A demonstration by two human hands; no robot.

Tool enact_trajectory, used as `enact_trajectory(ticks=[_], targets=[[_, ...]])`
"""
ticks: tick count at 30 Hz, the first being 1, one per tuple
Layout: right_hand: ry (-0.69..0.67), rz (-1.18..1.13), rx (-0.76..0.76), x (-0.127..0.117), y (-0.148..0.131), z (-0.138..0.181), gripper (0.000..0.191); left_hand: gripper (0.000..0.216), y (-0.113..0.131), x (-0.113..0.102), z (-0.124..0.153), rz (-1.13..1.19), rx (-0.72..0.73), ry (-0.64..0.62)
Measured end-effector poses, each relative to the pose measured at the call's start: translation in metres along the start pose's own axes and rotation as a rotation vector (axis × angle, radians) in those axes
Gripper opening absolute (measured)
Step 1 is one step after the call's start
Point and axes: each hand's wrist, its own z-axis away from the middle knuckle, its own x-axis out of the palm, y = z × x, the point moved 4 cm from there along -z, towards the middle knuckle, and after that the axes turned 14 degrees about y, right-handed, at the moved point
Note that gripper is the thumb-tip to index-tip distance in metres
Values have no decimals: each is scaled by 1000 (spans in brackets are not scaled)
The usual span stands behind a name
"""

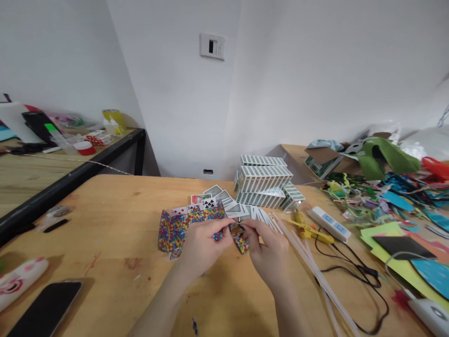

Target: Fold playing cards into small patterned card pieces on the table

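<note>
My left hand [206, 243] and my right hand [268, 245] meet over the middle of the table, fingers pinched. Between the fingertips is a small dark piece [236, 230], too small to name; both hands seem to hold it. Just behind and left of them stands a structure [171, 229] covered in a multicoloured pattern, with playing cards [209, 203] along its top. A smaller piece in the same pattern [242, 245] lies below the fingertips. Loose playing cards [224, 196] spread face down behind my hands, partly hidden by them.
Striped card boxes [265, 179] are stacked at the back. To the right lie a yellow glue gun [312, 231], clear glue sticks [315, 271], a power strip [329, 222] and coloured sheets [389, 262]. A phone [45, 309] and a white pouch [23, 283] are at front left.
</note>
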Motion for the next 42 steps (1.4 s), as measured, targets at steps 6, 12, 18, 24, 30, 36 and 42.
enact_trajectory(ticks=[6, 12, 18, 24, 30, 36, 42], targets=[[12, 35, -24, -1, 1, 1, 20, 33, 0, 2, 1, -16, 16, -11], [39, 38, -4, -2, 3, 1, 19, 38, -1, 2, 2, 16, 17, -54], [80, -210, 312, -1, 11, 0, 14, 33, -7, -4, 0, 191, -137, -99], [13, -553, 705, 7, 15, 0, 22, 32, -17, 2, 2, 338, -287, -112], [26, -322, 486, 11, 16, 1, 21, 28, -20, 0, 1, 323, -319, -20], [58, -73, 218, 7, 5, 1, 19, 25, -23, 0, 3, 336, -379, -20], [31, 37, 153, 4, -4, 1, 20, 18, -23, -4, 0, 250, -345, -5]])
